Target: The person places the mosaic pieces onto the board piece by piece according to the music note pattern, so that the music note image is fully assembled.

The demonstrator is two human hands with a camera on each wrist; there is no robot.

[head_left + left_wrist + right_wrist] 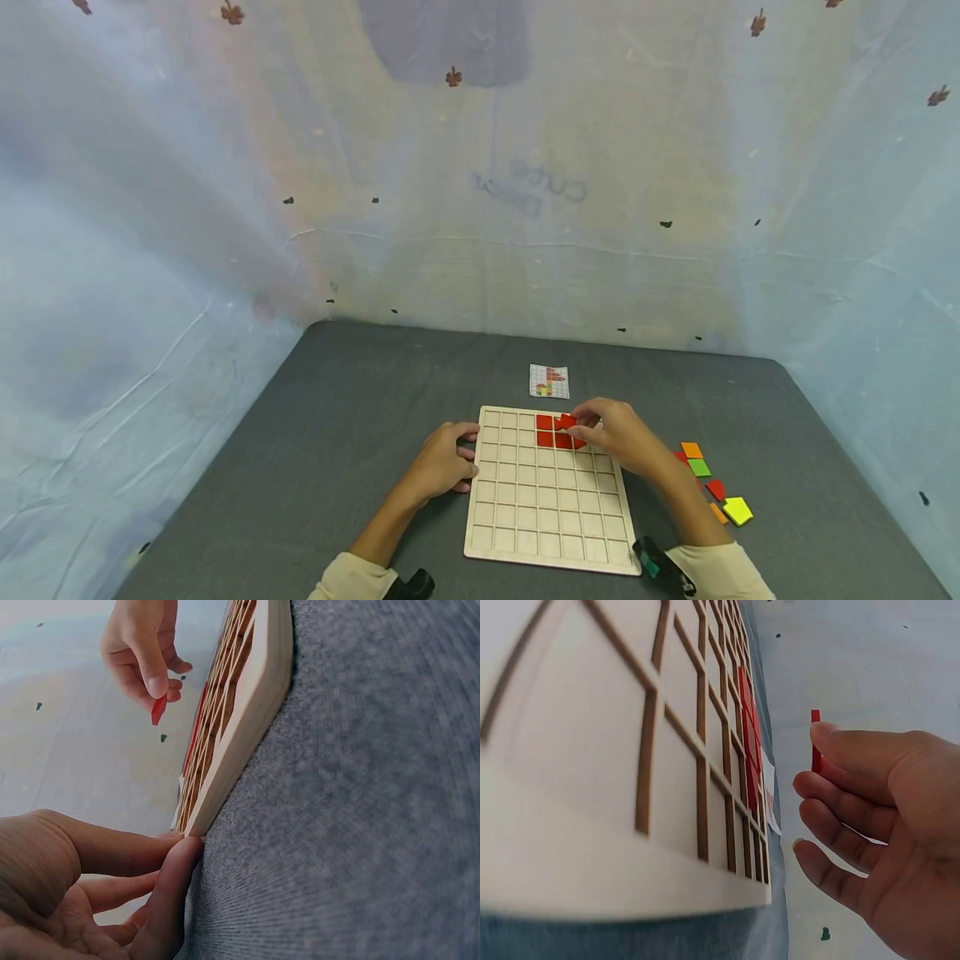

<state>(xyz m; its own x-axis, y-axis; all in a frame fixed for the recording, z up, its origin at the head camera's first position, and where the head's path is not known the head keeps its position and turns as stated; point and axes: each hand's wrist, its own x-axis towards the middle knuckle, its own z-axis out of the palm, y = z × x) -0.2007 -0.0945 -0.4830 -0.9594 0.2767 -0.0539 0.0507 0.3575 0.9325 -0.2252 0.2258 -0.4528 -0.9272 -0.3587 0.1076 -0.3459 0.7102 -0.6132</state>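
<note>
A pale wooden grid board [547, 502] lies on the grey-covered table, with several red tiles [544, 438] set in its far cells. At the board's left edge my left hand [437, 461] pinches the rim between thumb and finger, as the left wrist view shows. Over the far right part of the grid, my right hand [617, 429] holds a small red tile [815, 718] between thumb and index finger. That tile is raised above the board, and its other fingers are loosely bent. The held tile's full outline is partly hidden by the fingertips.
Just beyond the board lies a printed pattern card [549, 382]. Loose tiles lie to the right, among them an orange one [692, 450], a green one [699, 468] and a yellow one [738, 511]; my right forearm partly covers this group. A pale sheet [480, 275] hangs behind the table.
</note>
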